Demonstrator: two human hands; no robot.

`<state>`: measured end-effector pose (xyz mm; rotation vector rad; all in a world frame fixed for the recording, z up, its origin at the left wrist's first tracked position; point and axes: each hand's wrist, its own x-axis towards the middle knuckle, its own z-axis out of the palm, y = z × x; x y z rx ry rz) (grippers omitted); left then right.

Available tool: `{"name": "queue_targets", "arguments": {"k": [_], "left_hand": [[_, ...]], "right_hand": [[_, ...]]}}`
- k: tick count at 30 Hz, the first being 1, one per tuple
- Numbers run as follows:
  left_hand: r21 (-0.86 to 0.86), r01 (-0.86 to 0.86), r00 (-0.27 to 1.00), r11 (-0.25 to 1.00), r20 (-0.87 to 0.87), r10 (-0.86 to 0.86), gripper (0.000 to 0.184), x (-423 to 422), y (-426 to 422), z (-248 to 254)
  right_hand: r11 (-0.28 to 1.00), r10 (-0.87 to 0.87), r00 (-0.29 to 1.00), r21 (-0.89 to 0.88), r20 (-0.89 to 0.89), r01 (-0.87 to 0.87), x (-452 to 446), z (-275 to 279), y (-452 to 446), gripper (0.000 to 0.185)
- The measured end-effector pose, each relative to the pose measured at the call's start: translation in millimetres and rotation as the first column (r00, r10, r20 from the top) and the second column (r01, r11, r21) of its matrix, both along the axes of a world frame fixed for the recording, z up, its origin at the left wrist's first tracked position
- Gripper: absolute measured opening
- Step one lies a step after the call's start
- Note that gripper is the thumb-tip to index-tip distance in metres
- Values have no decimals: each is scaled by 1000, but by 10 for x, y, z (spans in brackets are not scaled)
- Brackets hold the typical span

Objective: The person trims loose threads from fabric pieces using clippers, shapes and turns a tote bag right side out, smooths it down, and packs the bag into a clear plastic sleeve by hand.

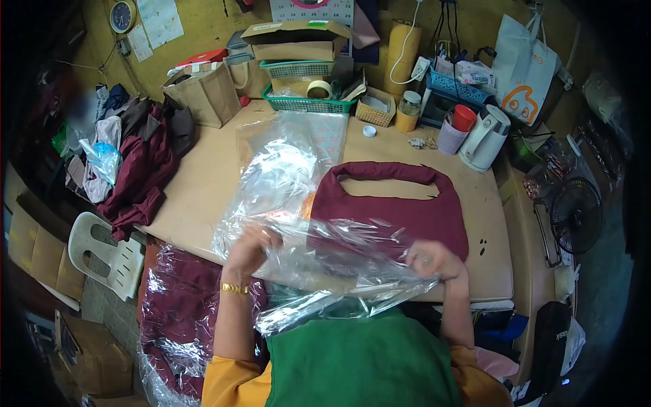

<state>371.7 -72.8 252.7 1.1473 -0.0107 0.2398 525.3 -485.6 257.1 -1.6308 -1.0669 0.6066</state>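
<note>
A transparent plastic bag [352,281] stretches between my two hands at the table's front edge, its lower part hanging close to my green top. My left hand [252,249], with a gold bracelet at its wrist, is closed on one side of the plastic and slightly blurred. On the other side, my right hand [434,260] grips the same plastic bag, also smeared by motion. Behind the plastic lies a maroon handbag [393,211], flat with its handle pointing away from me; the film partly covers its lower edge. More shiny transparent plastic [281,159] lies left of the handbag.
Maroon items in plastic [186,312] sit below the table at left. A pile of maroon cloth [146,159] covers the table's left end. Green baskets [308,102], a jar [408,112], a red cup [463,118] and an electric kettle [485,139] stand along the back.
</note>
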Motion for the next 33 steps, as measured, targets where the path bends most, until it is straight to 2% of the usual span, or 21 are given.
{"name": "queue_targets", "arguments": {"k": [3, 4, 5, 7, 9, 10, 11, 13, 15, 17, 19, 21, 23, 24, 25, 26, 28, 30, 31, 32, 33], "left_hand": [[-578, 503, 858, 643, 246, -451, 41, 18, 176, 35], [-229, -44, 978, 972, -209, -5, 38, -162, -3, 70], [-230, -45, 978, 972, -209, -5, 38, -169, -91, 202], [508, 575, 818, 641, -382, -430, 38, -110, -167, 373], [571, 604, 777, 556, -576, -253, 31, -29, 41, 182], [230, 276, 941, 933, -264, -213, 28, -10, 31, 170], [-292, -32, 1000, 956, -11, 30, 25, 9, 30, 145], [-465, 77, 996, 882, 6, -84, 24, -23, 125, 155], [157, 319, 920, 934, -287, -266, 22, -100, 63, 359], [414, 506, 860, 756, -307, -408, 20, -62, 7, 403], [541, 204, 885, 816, -458, 82, 14, -62, -60, 373], [-361, 46, 999, 931, -3, -51, 6, 89, 198, -55], [-595, 488, 863, 638, 220, -455, 9, 122, 312, -71], [-598, 488, 863, 636, 220, -455, 9, 76, 233, 43], [-93, 468, 882, 879, -19, -471, 17, -11, 151, 183], [459, 413, 911, 787, -223, -347, 25, -59, 99, 274], [522, 562, 807, 641, -516, -287, 34, 2, 173, 160], [559, 533, 790, 635, -598, -137, 30, 45, 138, 177], [209, 213, 949, 954, -278, -151, 26, 80, 107, 126], [-308, -32, 999, 951, 20, 40, 22, 103, 96, 86], [-308, -31, 999, 951, 20, 39, 22, 104, 132, 60]], "right_hand": [[987, 35, 974, -146, -222, -69, -20, -165, -131, 10], [931, 14, 930, 344, -368, 122, 63, -443, -95, 11], [585, -272, 614, 379, -741, 717, -139, -128, 141, 12], [511, 145, 608, 585, -781, 630, 73, -322, -2, 19], [754, 115, 691, 516, -713, 406, 88, -323, -89, 19], [920, 121, 765, 361, -632, 153, 76, -322, -108, 19], [919, 121, 764, 362, -633, 155, 37, -270, -111, 19], [984, 177, 942, 44, -287, -172, -60, -142, -63, 20], [720, 113, 645, 510, -756, 471, -124, -160, 74, 18], [569, 469, 519, 694, -715, 442, 82, -209, 28, 16], [811, 230, 649, 512, -726, 285, 17, -67, 7, 15], [960, 11, 777, 224, -630, 168, -57, 23, 6, 14], [956, 175, 921, -163, -347, -243, -12, -59, -41, 13], [994, -70, 931, 50, -358, 94, -61, -180, -57, 10], [782, 159, 801, 568, -577, 254, -42, -293, 9, 20], [680, 138, 699, 580, -702, 449, -3, -296, 5, 25], [556, 141, 572, 542, -808, 630, 43, -350, -28, 30], [774, 379, 270, 463, -885, 432, 41, -366, -55, 32], [931, 242, 567, 354, -787, 93, 71, -334, -83, 31], [966, 258, 831, 153, -492, -209, 85, -254, -87, 30], [905, 394, 848, -10, -354, -425, 73, -207, -46, 30]]}}
